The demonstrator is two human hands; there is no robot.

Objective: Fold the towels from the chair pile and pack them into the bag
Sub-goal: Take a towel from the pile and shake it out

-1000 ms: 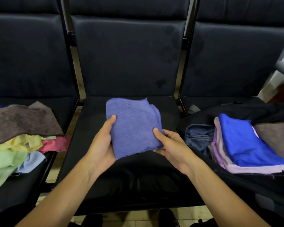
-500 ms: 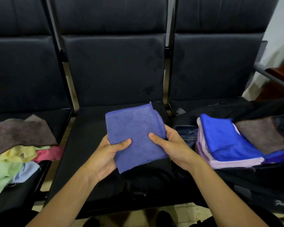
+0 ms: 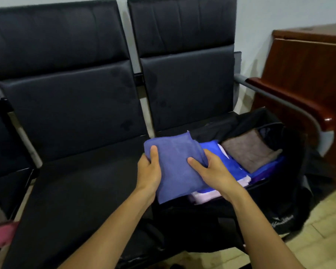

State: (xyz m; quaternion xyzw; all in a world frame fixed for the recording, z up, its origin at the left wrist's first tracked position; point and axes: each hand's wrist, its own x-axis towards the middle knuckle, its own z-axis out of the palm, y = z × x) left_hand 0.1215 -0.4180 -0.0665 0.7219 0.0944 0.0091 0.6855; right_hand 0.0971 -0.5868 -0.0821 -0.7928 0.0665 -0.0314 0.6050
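Observation:
A folded purple-blue towel (image 3: 176,162) is held in both hands over the left edge of the open black bag (image 3: 291,191) on the right seat. My left hand (image 3: 148,173) grips its left edge, thumb on top. My right hand (image 3: 211,170) grips its right side, thumb on top too. Inside the bag lie a bright blue towel (image 3: 211,147), a grey-brown towel (image 3: 248,152) on top of it, and pale lilac towels (image 3: 206,197) beneath. A pink corner of the towel pile (image 3: 0,234) shows at the far left edge.
The black middle seat (image 3: 81,191) lies to the left of the bag. A grey metal armrest (image 3: 279,101) curves over the bag's right side. A brown wooden cabinet (image 3: 306,78) stands further right. Wooden floor (image 3: 318,239) shows at lower right.
Both hands carried the folded towel to the right, from above the middle seat to over the bag's left edge. My view swung right, so the towel pile is almost out of sight.

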